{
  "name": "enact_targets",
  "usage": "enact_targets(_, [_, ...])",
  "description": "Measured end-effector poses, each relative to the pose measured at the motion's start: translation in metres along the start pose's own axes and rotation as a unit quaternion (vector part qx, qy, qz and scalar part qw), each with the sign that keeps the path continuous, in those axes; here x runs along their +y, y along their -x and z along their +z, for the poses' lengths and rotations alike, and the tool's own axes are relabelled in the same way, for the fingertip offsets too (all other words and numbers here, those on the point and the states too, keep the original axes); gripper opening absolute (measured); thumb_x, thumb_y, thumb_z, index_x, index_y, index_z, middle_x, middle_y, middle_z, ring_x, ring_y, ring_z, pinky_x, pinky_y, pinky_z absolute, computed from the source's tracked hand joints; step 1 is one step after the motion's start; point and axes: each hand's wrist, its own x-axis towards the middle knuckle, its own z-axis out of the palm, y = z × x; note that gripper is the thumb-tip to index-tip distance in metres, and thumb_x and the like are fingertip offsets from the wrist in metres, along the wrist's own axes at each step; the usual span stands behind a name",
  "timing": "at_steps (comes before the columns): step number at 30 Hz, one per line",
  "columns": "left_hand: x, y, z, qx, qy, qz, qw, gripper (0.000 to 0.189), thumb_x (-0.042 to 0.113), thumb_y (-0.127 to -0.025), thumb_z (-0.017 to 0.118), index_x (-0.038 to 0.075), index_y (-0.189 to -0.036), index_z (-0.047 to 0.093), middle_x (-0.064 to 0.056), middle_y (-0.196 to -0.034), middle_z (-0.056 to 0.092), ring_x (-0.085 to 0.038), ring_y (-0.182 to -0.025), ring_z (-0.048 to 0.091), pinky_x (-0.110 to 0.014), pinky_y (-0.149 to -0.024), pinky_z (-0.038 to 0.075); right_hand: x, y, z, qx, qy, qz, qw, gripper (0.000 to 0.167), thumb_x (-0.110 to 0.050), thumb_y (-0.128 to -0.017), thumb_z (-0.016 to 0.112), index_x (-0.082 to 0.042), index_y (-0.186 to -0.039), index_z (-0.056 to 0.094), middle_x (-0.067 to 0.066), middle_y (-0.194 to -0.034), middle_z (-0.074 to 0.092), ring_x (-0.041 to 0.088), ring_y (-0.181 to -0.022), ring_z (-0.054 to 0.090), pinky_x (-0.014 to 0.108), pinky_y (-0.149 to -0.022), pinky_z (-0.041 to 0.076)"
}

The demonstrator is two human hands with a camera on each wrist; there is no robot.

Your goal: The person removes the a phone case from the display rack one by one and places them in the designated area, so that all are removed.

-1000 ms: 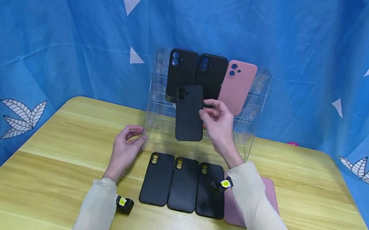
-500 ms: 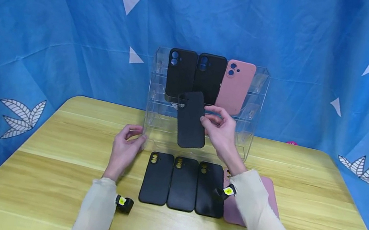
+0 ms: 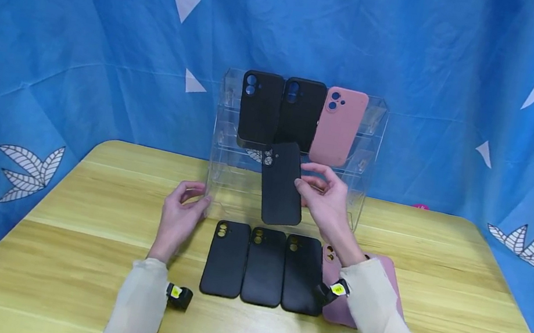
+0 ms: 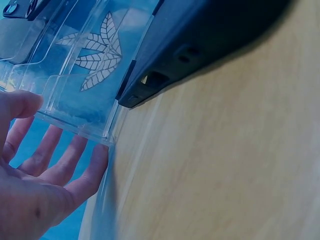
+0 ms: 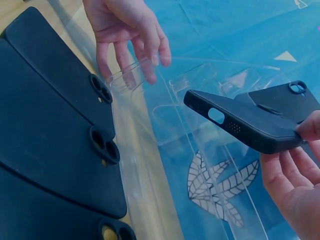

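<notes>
My right hand (image 3: 327, 199) pinches a black phone case (image 3: 283, 184) by its right edge, thumb in front and fingers behind. The case is tilted slightly, held in front of a clear acrylic display rack (image 3: 377, 149). In the right wrist view the case (image 5: 240, 117) shows its bottom edge with a port cutout. My left hand (image 3: 181, 217) holds the rack's lower left side; in the left wrist view the thumb and the fingers (image 4: 90, 172) lie along the clear panel. On the rack's top tier stand two black phone cases (image 3: 260, 107) (image 3: 303, 108) and a pink phone case (image 3: 338, 134).
Before the rack, a row of three black phone cases (image 3: 225, 259) lies flat on the wooden table (image 3: 72, 252). Pink phone cases (image 3: 340, 311) lie at the row's right end, partly under my right forearm. A blue patterned curtain (image 3: 112, 17) hangs behind.
My right hand has moved down and a little to the right with the black phone case, away from the top tier. The left hand stays at the rack's side.
</notes>
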Motion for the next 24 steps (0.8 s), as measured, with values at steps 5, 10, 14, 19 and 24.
enact_targets(5, [-0.001,-0.001,0.000,-0.001,0.001,-0.003,1.0000,0.030,0.008,-0.097,0.066,0.007,-0.127,0.060,-0.015,-0.134,0.063,-0.034,-0.116,0.067,-0.035,-0.085,0.063,0.001,0.007,-0.007,0.001,0.007,-0.001,1.0000,0.034,-0.007,-0.096,0.068,-0.007,-0.130,0.063,-0.010,-0.092,0.075,0.006,-0.076,0.072,0.023,-0.064,0.059])
enact_targets(10, [0.000,0.000,-0.001,-0.004,0.005,-0.010,0.9999,0.032,0.008,-0.097,0.067,0.007,-0.128,0.059,-0.014,-0.136,0.062,-0.034,-0.118,0.066,-0.039,-0.090,0.062,0.001,0.014,-0.016,-0.002,0.022,-0.004,0.9997,0.035,-0.009,-0.097,0.068,-0.007,-0.131,0.063,-0.010,-0.095,0.075,0.006,-0.079,0.073,0.024,-0.066,0.061])
enact_targets(14, [0.000,0.001,0.000,-0.003,0.001,-0.009,1.0000,0.032,0.010,-0.097,0.067,0.008,-0.128,0.060,-0.014,-0.136,0.063,-0.033,-0.117,0.067,-0.036,-0.088,0.062,0.000,0.020,-0.022,-0.001,0.025,0.004,0.9997,0.035,-0.010,-0.097,0.068,-0.008,-0.132,0.062,-0.012,-0.095,0.074,0.005,-0.081,0.074,0.023,-0.067,0.061])
enact_targets(19, [-0.001,0.001,0.000,0.003,-0.004,-0.003,1.0000,0.029,0.009,-0.097,0.066,0.008,-0.126,0.060,-0.014,-0.133,0.064,-0.032,-0.114,0.068,-0.034,-0.083,0.063,0.003,0.025,-0.031,0.004,0.026,0.015,0.9995,0.036,-0.010,-0.097,0.068,-0.008,-0.132,0.062,-0.015,-0.094,0.074,0.005,-0.082,0.073,0.023,-0.068,0.061])
enact_targets(24, [-0.001,0.000,0.000,0.003,-0.005,0.000,1.0000,0.030,0.008,-0.097,0.066,0.007,-0.126,0.060,-0.014,-0.133,0.064,-0.033,-0.115,0.068,-0.033,-0.083,0.063,0.003,0.031,-0.040,0.006,0.028,0.011,0.9995,0.037,-0.009,-0.097,0.068,-0.007,-0.133,0.060,-0.016,-0.092,0.073,0.005,-0.081,0.072,0.023,-0.067,0.061])
